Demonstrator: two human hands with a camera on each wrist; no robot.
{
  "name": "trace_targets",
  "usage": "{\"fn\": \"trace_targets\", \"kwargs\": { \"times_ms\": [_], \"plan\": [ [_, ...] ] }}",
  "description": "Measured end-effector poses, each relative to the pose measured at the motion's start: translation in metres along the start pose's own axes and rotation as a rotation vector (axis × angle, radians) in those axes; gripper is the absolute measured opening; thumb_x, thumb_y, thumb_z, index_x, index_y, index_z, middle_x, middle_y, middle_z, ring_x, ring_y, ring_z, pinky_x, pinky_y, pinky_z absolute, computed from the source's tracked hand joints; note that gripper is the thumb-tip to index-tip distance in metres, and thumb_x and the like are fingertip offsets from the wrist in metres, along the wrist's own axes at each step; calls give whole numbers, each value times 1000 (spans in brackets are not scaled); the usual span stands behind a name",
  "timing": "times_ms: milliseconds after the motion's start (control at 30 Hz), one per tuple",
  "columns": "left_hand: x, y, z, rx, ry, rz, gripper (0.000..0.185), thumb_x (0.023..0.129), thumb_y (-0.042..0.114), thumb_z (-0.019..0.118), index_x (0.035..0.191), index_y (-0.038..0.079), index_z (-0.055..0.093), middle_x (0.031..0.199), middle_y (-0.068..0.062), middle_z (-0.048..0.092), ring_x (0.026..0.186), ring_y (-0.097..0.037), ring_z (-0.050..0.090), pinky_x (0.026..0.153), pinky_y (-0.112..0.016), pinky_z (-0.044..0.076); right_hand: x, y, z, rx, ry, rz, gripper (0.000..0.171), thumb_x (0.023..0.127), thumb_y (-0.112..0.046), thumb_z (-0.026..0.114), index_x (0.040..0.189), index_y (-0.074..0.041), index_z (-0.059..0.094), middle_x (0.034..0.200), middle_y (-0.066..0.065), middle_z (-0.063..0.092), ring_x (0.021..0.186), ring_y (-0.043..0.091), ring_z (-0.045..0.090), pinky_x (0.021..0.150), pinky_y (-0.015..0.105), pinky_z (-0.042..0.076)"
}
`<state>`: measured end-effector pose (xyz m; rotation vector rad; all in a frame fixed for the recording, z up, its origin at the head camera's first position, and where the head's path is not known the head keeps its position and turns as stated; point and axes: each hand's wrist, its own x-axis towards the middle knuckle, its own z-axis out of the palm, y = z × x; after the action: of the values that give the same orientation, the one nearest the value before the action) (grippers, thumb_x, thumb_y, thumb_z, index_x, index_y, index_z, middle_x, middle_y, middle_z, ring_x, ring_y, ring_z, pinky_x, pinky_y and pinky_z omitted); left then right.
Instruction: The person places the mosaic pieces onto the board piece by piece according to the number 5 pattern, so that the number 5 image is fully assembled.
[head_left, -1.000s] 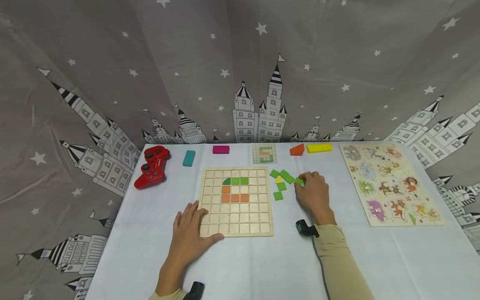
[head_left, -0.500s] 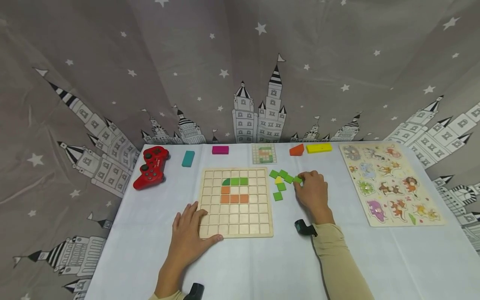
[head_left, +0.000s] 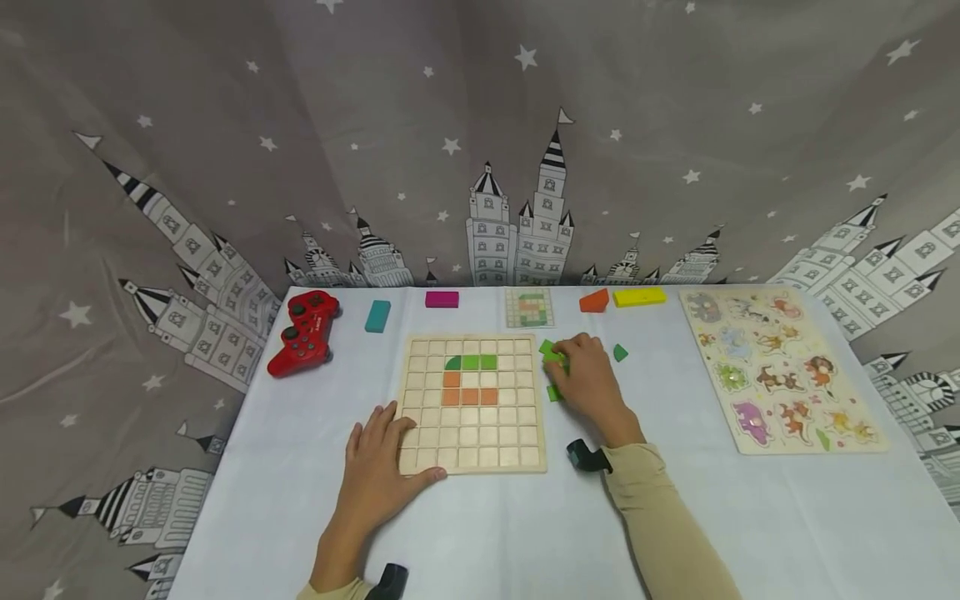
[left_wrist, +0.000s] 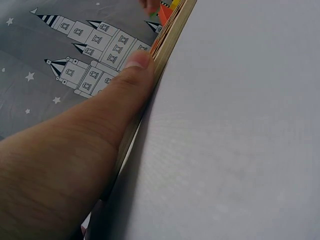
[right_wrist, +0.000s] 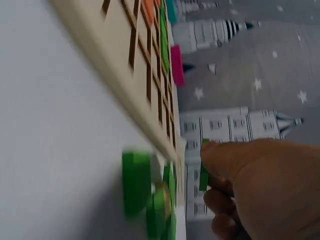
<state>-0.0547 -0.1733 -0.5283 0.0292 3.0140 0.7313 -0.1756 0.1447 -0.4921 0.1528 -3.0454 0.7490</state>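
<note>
1. Far left on the white table (head_left: 247, 500): red game controller (head_left: 303, 333), lying flat near the back edge, well apart from both hands.
2. Just right of it: teal block (head_left: 378, 316) and magenta block (head_left: 442, 299), both flat near the back edge.
3. Front left: left hand (head_left: 378, 471), fingers straight and spread, resting flat on the front left corner of the wooden grid board (head_left: 471, 404); thumb pressed along the board's front edge, seen close in the left wrist view (left_wrist: 135, 80). Nothing gripped.
4. Centre: the board, flat on the table, with a green row of tiles (head_left: 470, 362) set in its cells and orange tiles (head_left: 468, 397) below them.
5. Behind the board: small pattern card (head_left: 529, 307).
6. Just right of the board's right edge: loose green tiles (head_left: 553, 353), partly hidden under the right hand (head_left: 588, 385).
7. Right wrist view: fingers (right_wrist: 220, 160) curled, pinching one green tile (right_wrist: 203, 172) on edge, with more green tiles (right_wrist: 145, 192) lying beside the board (right_wrist: 125, 70).
8. Right of that hand: one curved green piece (head_left: 619, 352), apart from the rest.
9. Near the back edge: orange block (head_left: 594, 300) and yellow block (head_left: 639, 296), side by side.
10. Far right: animal puzzle board (head_left: 780, 367), flat on the table.
</note>
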Motion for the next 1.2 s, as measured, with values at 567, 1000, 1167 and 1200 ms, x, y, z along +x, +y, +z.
{"fn": "trace_targets", "kwargs": {
  "times_ms": [567, 1000, 1167, 1200],
  "plan": [
    [0, 1, -1, -21, -12, -3, 92, 69, 72, 80, 134, 13, 55, 164, -19, 33, 156, -41, 20, 124, -65, 9, 27, -41, 27, -64, -151, -249, 29, 99, -30, 67, 120, -12, 73, 120, 8, 64, 111, 28, 54, 99, 46, 49],
    [-1, 0, -1, -13, -4, 7, 93, 69, 73, 79, 135, 13, 55, 164, -19, 33, 156, -41, 20, 124, -65, 9, 27, -38, 25, -59, -139, -170, 27, 97, -34, 69, 119, -20, 76, 123, 6, 67, 112, 28, 55, 99, 45, 48],
    [-2, -1, -2, -10, 5, 7, 93, 68, 73, 79, 135, 13, 55, 163, -19, 33, 156, -41, 20, 125, -65, 9, 23, -26, 20, -9, -108, -132, 25, 96, -33, 70, 116, -19, 77, 120, 7, 67, 108, 29, 55, 95, 46, 47],
    [-2, -1, -2, -10, 5, 9, 93, 68, 73, 79, 135, 13, 55, 163, -19, 33, 156, -41, 21, 125, -65, 9, 20, -22, 18, 8, -93, -112, 25, 96, -32, 71, 116, -18, 77, 119, 7, 67, 107, 29, 54, 94, 46, 47]
  ]
}}
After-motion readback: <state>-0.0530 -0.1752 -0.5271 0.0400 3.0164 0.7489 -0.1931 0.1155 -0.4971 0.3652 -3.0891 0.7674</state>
